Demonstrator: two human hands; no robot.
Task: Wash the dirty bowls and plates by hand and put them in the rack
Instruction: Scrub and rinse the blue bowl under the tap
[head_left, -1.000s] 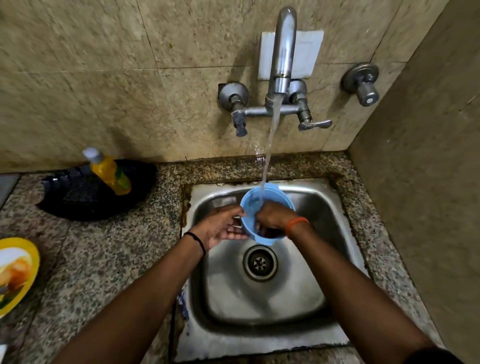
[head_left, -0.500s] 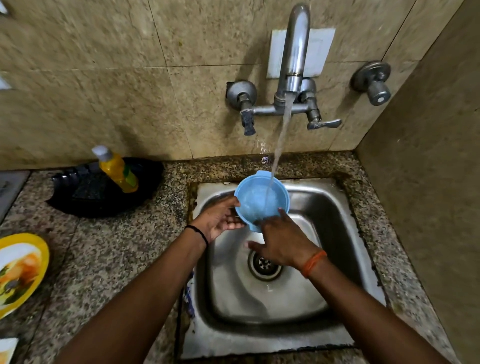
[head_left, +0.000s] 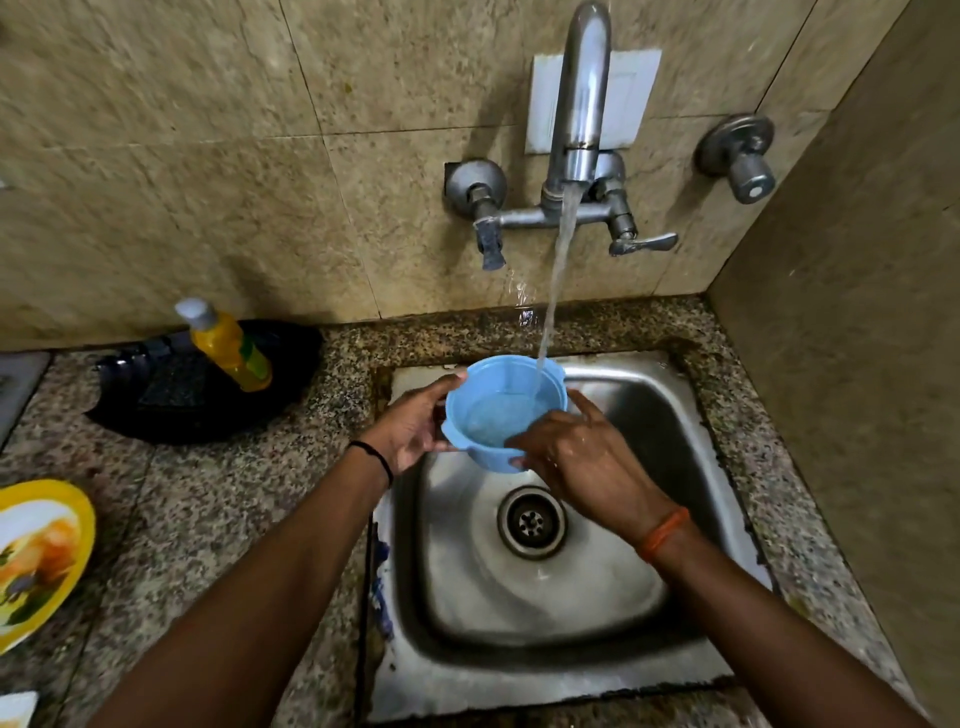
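Note:
A small blue plastic bowl (head_left: 493, 410) is held upright over the steel sink (head_left: 649, 410), under the running tap (head_left: 582, 104). Water falls into it and pools inside. My left hand (head_left: 410, 431) grips the bowl's left side. My right hand (head_left: 587, 462) holds its right and near rim, with the index finger stretched along the far edge. A yellow-rimmed plate (head_left: 36, 556) with a printed picture lies on the counter at the far left. A black rack tray (head_left: 171, 400) sits on the counter by the wall.
A yellow soap bottle (head_left: 228, 348) stands in the black tray. The sink drain (head_left: 531, 521) lies below the bowl. A second valve knob (head_left: 743, 161) juts from the wall at right. A side wall closes the right. Speckled granite counter (head_left: 208, 519) surrounds the sink.
The bowl has turned upright and risen slightly under the stream. My right hand came out of the bowl and now holds its right rim from outside.

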